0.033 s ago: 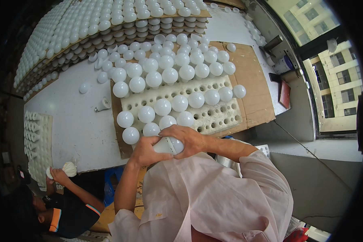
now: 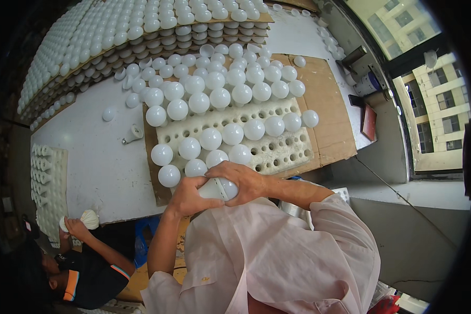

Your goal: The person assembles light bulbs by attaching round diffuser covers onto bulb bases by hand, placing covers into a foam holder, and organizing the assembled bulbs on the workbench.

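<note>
Close to my body, both hands are closed around a white light bulb [image 2: 211, 190] with a frosted dome. My left hand [image 2: 187, 197] grips the pale housing, and my right hand [image 2: 244, 181] wraps the dome end. A thin gap shows where dome and housing meet. Just beyond my fingers lies a foam tray [image 2: 230, 119] full of round holes. Bulbs with domes up, such as one bulb [image 2: 211, 139], stand in rows in it, and several holes at its near right side hold nothing.
Stacked boards of domes [image 2: 136, 34] rise at the far left. Loose domes [image 2: 191, 60] lie behind the tray on cardboard [image 2: 327, 112]. One domeless bulb body [image 2: 134, 133] rests left. A co-worker's hand [image 2: 76, 228] holds a pale bundle beside another foam tray [image 2: 57, 183]. Windows stand right.
</note>
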`<state>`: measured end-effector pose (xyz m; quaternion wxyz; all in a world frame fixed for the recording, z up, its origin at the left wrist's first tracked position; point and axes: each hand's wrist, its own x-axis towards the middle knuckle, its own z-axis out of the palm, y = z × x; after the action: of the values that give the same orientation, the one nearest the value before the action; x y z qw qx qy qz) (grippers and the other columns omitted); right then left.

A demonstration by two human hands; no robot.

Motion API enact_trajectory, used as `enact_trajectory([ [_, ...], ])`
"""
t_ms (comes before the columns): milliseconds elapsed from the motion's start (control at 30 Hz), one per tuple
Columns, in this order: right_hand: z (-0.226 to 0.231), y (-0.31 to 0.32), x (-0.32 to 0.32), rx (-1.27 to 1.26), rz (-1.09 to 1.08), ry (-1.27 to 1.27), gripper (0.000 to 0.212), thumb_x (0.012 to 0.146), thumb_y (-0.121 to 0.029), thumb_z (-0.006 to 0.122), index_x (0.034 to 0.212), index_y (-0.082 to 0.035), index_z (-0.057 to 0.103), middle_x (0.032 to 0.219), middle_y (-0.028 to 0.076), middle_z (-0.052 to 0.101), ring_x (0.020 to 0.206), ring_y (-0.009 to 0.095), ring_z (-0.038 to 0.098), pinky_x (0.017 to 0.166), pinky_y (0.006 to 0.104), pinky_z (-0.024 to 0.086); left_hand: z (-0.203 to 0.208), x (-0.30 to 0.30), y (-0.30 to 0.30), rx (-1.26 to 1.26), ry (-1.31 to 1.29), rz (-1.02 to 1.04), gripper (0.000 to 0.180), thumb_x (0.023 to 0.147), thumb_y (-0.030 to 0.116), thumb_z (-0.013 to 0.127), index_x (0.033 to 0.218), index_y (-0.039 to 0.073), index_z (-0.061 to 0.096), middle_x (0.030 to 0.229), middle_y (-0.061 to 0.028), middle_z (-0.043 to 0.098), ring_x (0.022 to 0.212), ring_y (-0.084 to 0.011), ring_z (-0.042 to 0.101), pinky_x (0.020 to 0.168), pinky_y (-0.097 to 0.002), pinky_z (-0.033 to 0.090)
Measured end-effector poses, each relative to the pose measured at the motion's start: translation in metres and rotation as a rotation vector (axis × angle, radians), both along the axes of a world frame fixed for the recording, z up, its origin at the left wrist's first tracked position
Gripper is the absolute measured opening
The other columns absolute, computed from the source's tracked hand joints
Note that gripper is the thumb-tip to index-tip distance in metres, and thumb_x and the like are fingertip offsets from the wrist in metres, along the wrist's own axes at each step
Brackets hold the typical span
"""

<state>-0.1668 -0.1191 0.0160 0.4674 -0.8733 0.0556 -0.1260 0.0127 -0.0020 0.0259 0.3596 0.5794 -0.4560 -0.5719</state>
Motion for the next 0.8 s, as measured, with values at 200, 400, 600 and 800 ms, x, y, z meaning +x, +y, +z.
enact_trajectory([
  [200,-0.003,-0.003,0.004,-0.012,0.014,-0.149,0.076,0.061,-0.017,0.082,0.125,-0.004,0.044,0.117,0.013,0.054,0.109,0.031,0.052,0.094,0.0402,0.043,0.009,0.000,0.000,0.004,-0.031,0.034,0.047,0.060,0.022,0.083,0.095,-0.004,0.067,0.086,-0.0105,0.068,0.081,-0.0141,0.063,0.074,-0.0295,0.050],
  [400,0.001,-0.006,0.004,-0.021,0.082,-0.145,0.076,0.062,-0.018,0.083,0.125,-0.003,0.044,0.118,0.014,0.053,0.107,0.031,0.052,0.092,0.0406,0.044,0.010,0.004,-0.001,0.059,-0.046,-0.031,0.052,0.059,0.025,0.086,0.095,-0.007,0.066,0.087,-0.0117,0.068,0.082,-0.0157,0.064,0.075,-0.0294,0.050],
  [600,-0.006,-0.009,0.006,-0.022,0.116,-0.181,0.073,0.058,-0.010,0.081,0.122,-0.003,0.046,0.115,0.014,0.053,0.106,0.032,0.052,0.091,0.0400,0.045,0.005,0.001,-0.001,0.004,-0.066,-0.007,0.053,0.060,0.026,0.086,0.096,-0.006,0.066,0.087,-0.0123,0.069,0.082,-0.0162,0.064,0.075,-0.0299,0.051],
  [800,-0.011,-0.014,0.009,-0.109,0.169,-0.192,0.072,0.056,-0.009,0.079,0.121,-0.005,0.047,0.114,0.013,0.051,0.105,0.031,0.051,0.087,0.0401,0.047,0.003,-0.006,-0.007,0.014,-0.043,0.013,0.049,0.067,0.033,0.079,0.096,-0.005,0.066,0.087,-0.0120,0.068,0.081,-0.0177,0.065,0.073,-0.0306,0.051],
])
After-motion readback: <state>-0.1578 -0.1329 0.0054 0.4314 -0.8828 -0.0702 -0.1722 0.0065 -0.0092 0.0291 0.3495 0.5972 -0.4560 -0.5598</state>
